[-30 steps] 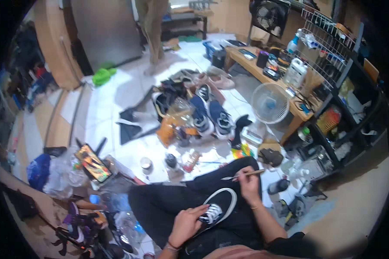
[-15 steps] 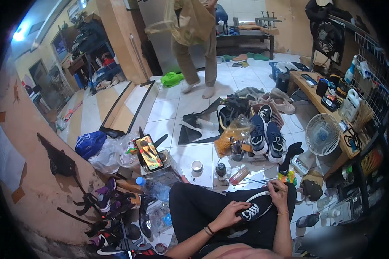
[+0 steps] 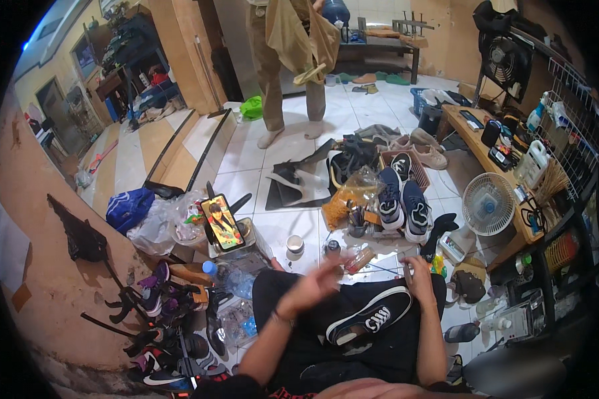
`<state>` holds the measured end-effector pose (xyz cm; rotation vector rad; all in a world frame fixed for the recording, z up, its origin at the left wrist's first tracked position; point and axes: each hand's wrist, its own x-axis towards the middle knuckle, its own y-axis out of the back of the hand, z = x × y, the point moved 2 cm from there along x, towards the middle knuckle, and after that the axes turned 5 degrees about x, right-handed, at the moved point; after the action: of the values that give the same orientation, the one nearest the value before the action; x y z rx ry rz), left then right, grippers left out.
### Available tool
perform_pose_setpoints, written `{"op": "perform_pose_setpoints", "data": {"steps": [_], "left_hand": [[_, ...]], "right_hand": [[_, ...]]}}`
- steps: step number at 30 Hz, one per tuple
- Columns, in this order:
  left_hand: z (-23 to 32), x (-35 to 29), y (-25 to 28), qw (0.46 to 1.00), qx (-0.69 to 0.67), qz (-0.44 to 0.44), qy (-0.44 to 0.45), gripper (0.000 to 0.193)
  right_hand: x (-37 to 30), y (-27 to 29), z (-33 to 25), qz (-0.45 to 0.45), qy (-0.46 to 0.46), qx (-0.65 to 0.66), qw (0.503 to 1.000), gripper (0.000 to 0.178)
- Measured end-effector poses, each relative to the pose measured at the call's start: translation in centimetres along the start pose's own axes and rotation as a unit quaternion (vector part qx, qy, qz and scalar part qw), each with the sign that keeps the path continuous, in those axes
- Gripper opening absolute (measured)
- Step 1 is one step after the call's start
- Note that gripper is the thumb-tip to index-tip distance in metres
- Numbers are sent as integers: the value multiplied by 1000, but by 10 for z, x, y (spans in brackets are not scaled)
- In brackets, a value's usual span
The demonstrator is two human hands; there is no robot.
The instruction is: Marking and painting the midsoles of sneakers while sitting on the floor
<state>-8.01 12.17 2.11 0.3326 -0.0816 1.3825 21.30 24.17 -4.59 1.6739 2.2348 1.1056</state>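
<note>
A dark canvas sneaker (image 3: 358,323) with white laces and a white sole edge lies across my lap, its toe toward my right hand. My left hand (image 3: 315,287) is off the shoe, raised over my left thigh and blurred, with fingers stretched toward a small dark bottle (image 3: 332,248) on the floor. Whether it touches the bottle cannot be made out. Beside the sneaker's toe, my right hand (image 3: 419,279) is closed in a pinch on a thin stick-like tool (image 3: 406,270). The tool's exact kind is too small to tell.
Beyond my knees stand a white cup (image 3: 295,245), a holder of tools (image 3: 358,223) and a pair of navy sneakers (image 3: 416,216). A phone (image 3: 223,223) leans at the left. A fan (image 3: 488,204) stands at the right by a wooden bench (image 3: 462,121). Another person (image 3: 273,80) stands ahead.
My left hand has let go of the sneaker and moved forward and left. The sneaker now rests on my lap. The person ahead has shifted slightly left and lowered the brown cloth.
</note>
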Motion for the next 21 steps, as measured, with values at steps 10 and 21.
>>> {"op": "perform_pose_setpoints", "data": {"steps": [10, 21], "left_hand": [[119, 335, 273, 911, 261, 305, -92, 40], [58, 509, 341, 779, 490, 382, 81, 64]], "right_hand": [[23, -39, 36, -233, -116, -212, 942, 30], [35, -32, 32, -197, -182, -156, 951, 20]]}}
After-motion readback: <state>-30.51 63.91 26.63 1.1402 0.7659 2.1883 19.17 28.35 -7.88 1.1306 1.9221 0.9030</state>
